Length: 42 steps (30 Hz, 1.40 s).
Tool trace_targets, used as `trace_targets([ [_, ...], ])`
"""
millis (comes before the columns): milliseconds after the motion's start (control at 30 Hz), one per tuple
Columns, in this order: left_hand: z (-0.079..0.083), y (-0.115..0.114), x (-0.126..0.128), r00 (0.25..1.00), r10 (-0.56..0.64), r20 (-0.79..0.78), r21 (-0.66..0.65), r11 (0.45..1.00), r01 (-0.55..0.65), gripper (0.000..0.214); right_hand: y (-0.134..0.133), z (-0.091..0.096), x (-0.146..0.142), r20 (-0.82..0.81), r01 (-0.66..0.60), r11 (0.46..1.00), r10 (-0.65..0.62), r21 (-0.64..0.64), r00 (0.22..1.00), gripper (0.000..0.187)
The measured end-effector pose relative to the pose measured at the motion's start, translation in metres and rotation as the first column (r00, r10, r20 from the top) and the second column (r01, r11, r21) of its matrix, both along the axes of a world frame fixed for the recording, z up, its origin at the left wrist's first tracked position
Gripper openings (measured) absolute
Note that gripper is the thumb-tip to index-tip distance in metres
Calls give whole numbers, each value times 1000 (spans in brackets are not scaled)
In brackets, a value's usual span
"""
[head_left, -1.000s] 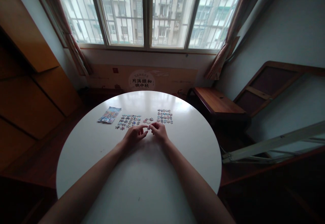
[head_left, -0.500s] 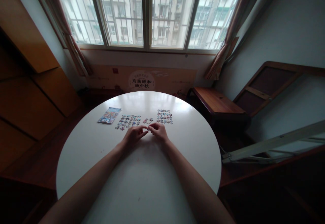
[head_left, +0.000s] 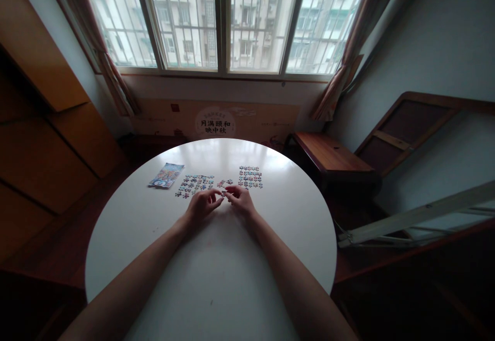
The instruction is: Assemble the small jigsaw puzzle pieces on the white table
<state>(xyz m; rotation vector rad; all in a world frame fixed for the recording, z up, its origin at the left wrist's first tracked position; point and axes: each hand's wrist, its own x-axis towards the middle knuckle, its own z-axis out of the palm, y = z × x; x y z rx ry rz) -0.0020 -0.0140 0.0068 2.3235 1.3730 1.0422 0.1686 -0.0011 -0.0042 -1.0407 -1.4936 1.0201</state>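
Observation:
My right hand (head_left: 238,198) is closed in a pinch on a small jigsaw puzzle piece (head_left: 223,193) just above the white table. From the other side, my left hand (head_left: 201,203) meets the same piece, its curved forefinger and thumb at the edge; the exact contact is too small to make out. Just beyond the fingers lies a short cluster of puzzle pieces (head_left: 225,183). Loose pieces (head_left: 189,182) are spread in rows past my left hand. Another group of pieces (head_left: 250,177) lies in rows beyond my right hand.
A colourful picture sheet (head_left: 166,175) lies at the left of the round white table (head_left: 209,279). Past the table's right edge stands a low wooden bench (head_left: 332,151). A barred window (head_left: 255,21) and a printed banner (head_left: 255,119) are behind the table.
Both hands have shifted very slightly, and the puzzle piece between the fingertips has turned and moved a little left and up. The pieces on the table lie as before.

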Motion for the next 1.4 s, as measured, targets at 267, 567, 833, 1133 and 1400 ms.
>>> trace_targets([
  [267,-1,0,-2,1000,-16,15,-18,1000,16,17,-11,7,-5,296,4,991,-45,137,954,25],
  [567,1,-1,-1,999,-42,-23,-40,998,41,13,-12,6,-6,369,-34,980,-42,198,929,24],
  [833,0,1,-2,1000,-25,0,-29,999,25,18,-13,8,-6,356,6,980,-78,198,931,21],
  [1133,5,-3,-1,994,-101,-38,68,992,104,13,-10,8,-4,266,42,994,-67,99,962,18],
  [1400,4,-3,-1,995,-102,-5,92,991,102,14,-5,6,-3,200,38,998,-46,46,979,16],
])
